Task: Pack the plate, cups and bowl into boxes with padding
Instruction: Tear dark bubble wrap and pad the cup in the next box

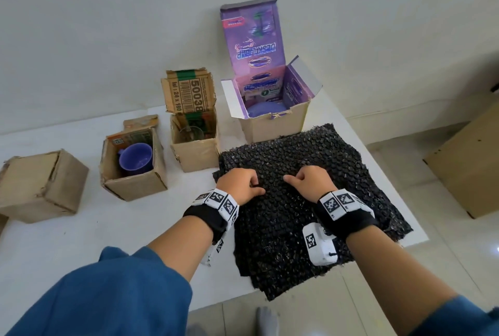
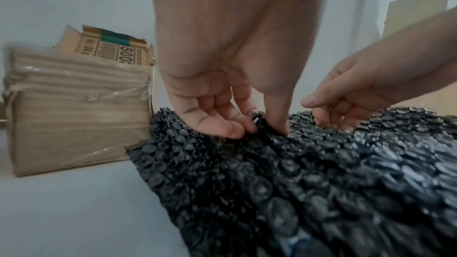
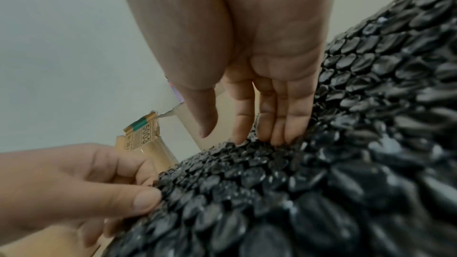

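Note:
A stack of black bubble wrap point(image 1: 280, 230) lies on the white table point(image 1: 67, 230) in front of me. My left hand point(image 1: 256, 185) pinches a fold of the top sheet between thumb and fingers point(image 2: 235, 132). A short way to its right, my right hand point(image 1: 293, 183) digs its curled fingers point(image 3: 274, 136) into the wrap, thumb lifted clear. A purple cup point(image 1: 135, 158) stands in an open brown box point(image 1: 135, 187). The glass cup point(image 1: 190, 133) sits in the middle box point(image 1: 195, 154). A purple dish point(image 1: 266, 111) shows inside the purple-printed box point(image 1: 272, 127).
A closed cardboard box point(image 1: 40, 181) sits at the table's left. The three open boxes line up behind the wrap, near the wall. The table's right edge runs just past the wrap, and a large cardboard carton point(image 1: 467, 168) stands on the floor beyond it.

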The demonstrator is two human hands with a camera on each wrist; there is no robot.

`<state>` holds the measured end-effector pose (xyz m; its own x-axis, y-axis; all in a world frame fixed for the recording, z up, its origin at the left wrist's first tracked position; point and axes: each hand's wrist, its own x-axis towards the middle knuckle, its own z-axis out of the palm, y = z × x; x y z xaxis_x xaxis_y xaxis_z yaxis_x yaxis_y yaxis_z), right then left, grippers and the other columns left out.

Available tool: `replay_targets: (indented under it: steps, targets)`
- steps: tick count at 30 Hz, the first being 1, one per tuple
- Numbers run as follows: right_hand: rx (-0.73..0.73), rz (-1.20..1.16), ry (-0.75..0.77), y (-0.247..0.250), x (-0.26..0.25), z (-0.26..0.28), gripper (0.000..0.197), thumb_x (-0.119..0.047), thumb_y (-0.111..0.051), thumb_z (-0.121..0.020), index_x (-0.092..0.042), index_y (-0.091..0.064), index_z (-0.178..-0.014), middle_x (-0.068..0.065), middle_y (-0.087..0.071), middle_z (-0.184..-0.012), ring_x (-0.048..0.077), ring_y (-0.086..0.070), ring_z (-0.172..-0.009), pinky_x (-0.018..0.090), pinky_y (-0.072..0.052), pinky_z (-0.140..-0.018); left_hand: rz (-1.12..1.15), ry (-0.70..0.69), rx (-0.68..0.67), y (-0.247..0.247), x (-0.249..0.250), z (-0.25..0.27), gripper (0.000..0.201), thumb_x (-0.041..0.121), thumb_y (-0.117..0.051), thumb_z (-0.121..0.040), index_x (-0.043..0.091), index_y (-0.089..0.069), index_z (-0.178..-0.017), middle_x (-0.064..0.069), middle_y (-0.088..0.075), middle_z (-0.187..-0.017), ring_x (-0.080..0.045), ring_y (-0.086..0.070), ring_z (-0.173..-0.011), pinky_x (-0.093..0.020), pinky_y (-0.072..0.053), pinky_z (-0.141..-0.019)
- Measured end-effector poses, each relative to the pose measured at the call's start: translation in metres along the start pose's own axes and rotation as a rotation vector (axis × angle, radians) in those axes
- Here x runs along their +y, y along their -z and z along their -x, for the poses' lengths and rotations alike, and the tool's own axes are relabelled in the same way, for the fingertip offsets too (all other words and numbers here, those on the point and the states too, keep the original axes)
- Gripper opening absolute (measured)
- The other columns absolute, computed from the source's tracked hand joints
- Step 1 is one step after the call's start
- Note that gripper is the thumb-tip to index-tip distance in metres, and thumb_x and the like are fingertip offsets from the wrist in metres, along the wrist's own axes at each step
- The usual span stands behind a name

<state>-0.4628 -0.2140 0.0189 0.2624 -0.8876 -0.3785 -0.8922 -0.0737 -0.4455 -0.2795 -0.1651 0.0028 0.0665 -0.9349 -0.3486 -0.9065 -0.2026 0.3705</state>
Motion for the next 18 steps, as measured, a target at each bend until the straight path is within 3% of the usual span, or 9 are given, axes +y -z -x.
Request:
replay_targets:
  steps: [3, 5, 7, 9, 10, 12, 14, 16, 18]
  targets:
    - [0.003, -0.07, 0.038, -0.006, 0.003, 0.002, 0.063, -0.062, -0.049, -0.086, -0.013, -0.038, -0.048, 0.006, -0.045, -0.058, 0.023, -0.047, -0.066, 0.03, -0.031, -0.064, 0.182, 0.023, 0.015, 0.006, 0.007, -0.004, 0.024, 0.047, -0.059, -0.087, 0.023, -0.057, -0.082, 0.004, -0.058, -0.082, -0.017, -0.059, -0.084, -0.032, -0.047, -0.073]
    - [-0.015, -0.132, 0.055, -0.008, 0.003, 0.004, 0.063, -0.072, -0.045, -0.08, -0.015, -0.043, -0.053, 0.005, -0.049, -0.063, 0.024, -0.051, -0.069, 0.03, -0.032, -0.064, 0.532, 0.081, -0.015, 0.013, 0.018, -0.005, 0.022, 0.038, -0.056, -0.092, 0.018, -0.059, -0.085, 0.0, -0.058, -0.086, -0.015, -0.059, -0.082, -0.028, -0.053, -0.066]
    - [-0.062, -0.199, 0.076, -0.006, 0.003, 0.009, 0.061, -0.075, -0.052, -0.073, -0.014, -0.058, -0.079, 0.001, -0.059, -0.083, 0.021, -0.058, -0.084, 0.028, -0.036, -0.068, 0.934, 0.158, -0.125, 0.019, 0.033, -0.004, 0.021, 0.03, -0.052, -0.096, 0.012, -0.06, -0.09, -0.004, -0.058, -0.09, -0.012, -0.06, -0.079, -0.024, -0.056, -0.06]
    - [-0.079, -0.253, 0.06, -0.001, 0.004, 0.013, 0.062, -0.061, -0.068, -0.071, -0.013, -0.055, -0.109, -0.001, -0.058, -0.1, 0.018, -0.057, -0.098, 0.024, -0.038, -0.075, 1.181, 0.16, -0.224, 0.021, 0.045, -0.005, 0.025, 0.029, -0.045, -0.099, 0.011, -0.061, -0.092, -0.006, -0.063, -0.09, -0.016, -0.063, -0.077, -0.026, -0.057, -0.061]
    - [-0.061, -0.283, 0.046, 0.002, 0.008, 0.011, 0.055, -0.048, -0.072, -0.075, -0.012, -0.053, -0.112, 0.002, -0.059, -0.103, 0.019, -0.057, -0.1, 0.024, -0.038, -0.077, 1.232, 0.145, -0.251, 0.021, 0.05, -0.008, 0.029, 0.029, -0.041, -0.101, 0.01, -0.062, -0.093, -0.007, -0.066, -0.09, -0.019, -0.065, -0.08, -0.029, -0.058, -0.068]
    - [0.017, -0.357, 0.017, 0.007, 0.022, 0.002, 0.027, -0.024, -0.069, -0.081, -0.01, -0.058, -0.102, 0.01, -0.065, -0.104, 0.026, -0.06, -0.1, 0.026, -0.042, -0.08, 1.181, 0.126, -0.24, 0.019, 0.058, -0.012, 0.034, 0.03, -0.037, -0.102, 0.011, -0.064, -0.093, -0.005, -0.068, -0.091, -0.019, -0.066, -0.088, -0.033, -0.054, -0.083]
    - [0.07, -0.5, -0.042, 0.013, 0.038, -0.007, 0.008, -0.016, -0.064, -0.079, -0.014, -0.062, -0.086, 0.014, -0.069, -0.096, 0.032, -0.064, -0.094, 0.042, -0.05, -0.089, 1.035, 0.138, -0.169, 0.012, 0.063, -0.019, 0.027, 0.03, -0.042, -0.1, 0.014, -0.063, -0.092, -0.002, -0.064, -0.094, -0.016, -0.062, -0.09, -0.033, -0.052, -0.086]
    - [0.065, -0.727, -0.104, 0.021, 0.049, -0.009, 0.009, -0.008, -0.061, -0.081, -0.017, -0.063, -0.082, 0.015, -0.069, -0.091, 0.034, -0.064, -0.09, 0.054, -0.049, -0.093, 0.945, 0.151, -0.159, 0.003, 0.067, -0.023, 0.018, 0.032, -0.052, -0.096, 0.015, -0.058, -0.095, -0.003, -0.063, -0.096, -0.014, -0.062, -0.087, -0.033, -0.054, -0.084]
    - [0.034, -0.982, -0.125, 0.03, 0.047, -0.005, 0.022, 0.006, -0.05, -0.088, -0.014, -0.061, -0.087, 0.017, -0.064, -0.089, 0.031, -0.06, -0.087, 0.049, -0.048, -0.091, 0.944, 0.142, -0.25, -0.003, 0.071, -0.026, 0.024, 0.039, -0.058, -0.091, 0.016, -0.057, -0.1, -0.003, -0.066, -0.098, -0.014, -0.065, -0.085, -0.031, -0.054, -0.082]
